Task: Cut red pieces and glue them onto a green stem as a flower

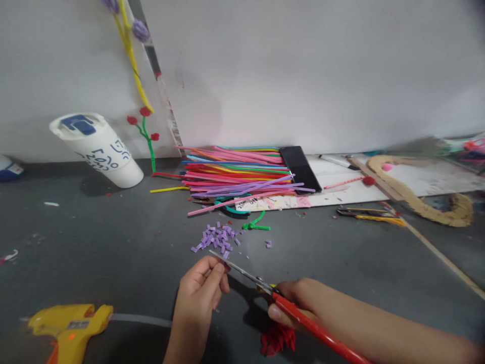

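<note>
pile of small purple rectangular pieces: i see it scattered loose on the dark grey worktop.
left grip: just in front of the pile, thumb and forefinger pressed together; i can't make out what is between them.
right grip: i have it clasped around red-handled metal scissors, blade tips at the pile's near edge.
behind the pile: long, thin multicoloured strips.
left of the pile, nearer me: yellow plastic glue gun.

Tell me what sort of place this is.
Most likely a craft workspace: a yellow glue gun, a spread of colourful strips and a pair of red-handled scissors suggest it.
</note>
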Demonstrator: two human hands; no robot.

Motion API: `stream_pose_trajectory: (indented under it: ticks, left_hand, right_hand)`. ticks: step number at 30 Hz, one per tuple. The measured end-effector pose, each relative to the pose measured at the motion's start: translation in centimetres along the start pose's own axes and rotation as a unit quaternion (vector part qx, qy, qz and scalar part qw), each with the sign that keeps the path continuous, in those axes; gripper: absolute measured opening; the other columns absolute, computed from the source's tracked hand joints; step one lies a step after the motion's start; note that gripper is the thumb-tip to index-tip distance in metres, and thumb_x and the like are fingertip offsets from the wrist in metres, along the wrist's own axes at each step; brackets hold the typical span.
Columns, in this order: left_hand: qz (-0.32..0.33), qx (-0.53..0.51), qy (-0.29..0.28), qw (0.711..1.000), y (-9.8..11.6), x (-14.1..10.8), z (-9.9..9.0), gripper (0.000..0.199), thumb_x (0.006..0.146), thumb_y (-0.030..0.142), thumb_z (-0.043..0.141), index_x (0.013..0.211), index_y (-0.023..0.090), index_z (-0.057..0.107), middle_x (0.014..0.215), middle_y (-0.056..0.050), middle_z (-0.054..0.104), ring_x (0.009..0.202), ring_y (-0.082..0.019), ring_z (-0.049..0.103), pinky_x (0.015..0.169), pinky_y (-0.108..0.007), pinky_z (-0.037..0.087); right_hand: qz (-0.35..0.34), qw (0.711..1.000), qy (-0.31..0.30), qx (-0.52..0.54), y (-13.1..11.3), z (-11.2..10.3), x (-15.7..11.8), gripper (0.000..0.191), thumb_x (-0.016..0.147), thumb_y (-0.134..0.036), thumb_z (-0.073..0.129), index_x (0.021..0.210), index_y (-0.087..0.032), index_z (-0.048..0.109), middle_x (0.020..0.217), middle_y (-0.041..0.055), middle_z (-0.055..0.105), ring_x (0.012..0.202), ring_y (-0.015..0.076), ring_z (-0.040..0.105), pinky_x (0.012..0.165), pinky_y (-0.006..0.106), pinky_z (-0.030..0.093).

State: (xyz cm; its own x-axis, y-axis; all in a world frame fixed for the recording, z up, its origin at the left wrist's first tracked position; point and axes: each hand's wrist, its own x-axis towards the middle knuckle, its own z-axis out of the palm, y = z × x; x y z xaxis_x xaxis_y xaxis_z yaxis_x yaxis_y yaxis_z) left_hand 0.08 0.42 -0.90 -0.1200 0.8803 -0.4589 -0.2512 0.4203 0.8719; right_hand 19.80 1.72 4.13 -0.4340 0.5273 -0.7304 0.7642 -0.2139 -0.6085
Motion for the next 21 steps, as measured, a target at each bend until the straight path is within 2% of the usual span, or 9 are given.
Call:
stream_pose_trajectory:
  ticks: [11,16,21]
  left_hand:
    - [-0.011,0.006,0.019,1.0,-0.1,0.0,0.1,0.019,0.069,0.031,0.067,0.062,0.015,0.061,0.043,0.004,0.051,0.032,-0.001,0.023,0.037,-0.018,0.012]
    - [-0.013,0.004,0.017,1.0,-0.4,0.2,0.1,0.022,0.07,0.033,0.068,0.063,0.013,0.061,0.043,0.004,0.051,0.032,-0.001,0.025,0.037,-0.017,0.011]
    - [-0.004,-0.004,0.007,1.0,-0.3,0.2,0.2,0.022,0.076,0.035,0.063,0.069,0.014,0.061,0.045,0.005,0.051,0.033,-0.001,0.023,0.037,-0.017,0.011]
  right_hand:
    - [0.04,0.999,0.017,0.021,0.0,0.8,0.5,0.039,0.088,-0.048,0.047,0.08,-0.015,0.066,0.068,0.0019,0.063,0.057,0.0111,0.046,0.058,0.022,0.039]
    - [0.034,0.999,0.02,0.009,0.3,1.0,1.0,0.038,0.088,-0.045,0.049,0.074,-0.013,0.065,0.062,0.0002,0.057,0.054,0.0098,0.042,0.053,0.021,0.036]
    - [-0.005,0.999,0.031,-0.013,0.2,0.3,0.5,0.044,0.09,-0.052,0.043,0.075,-0.015,0.059,0.064,-0.0008,0.055,0.055,0.0098,0.042,0.052,0.021,0.034]
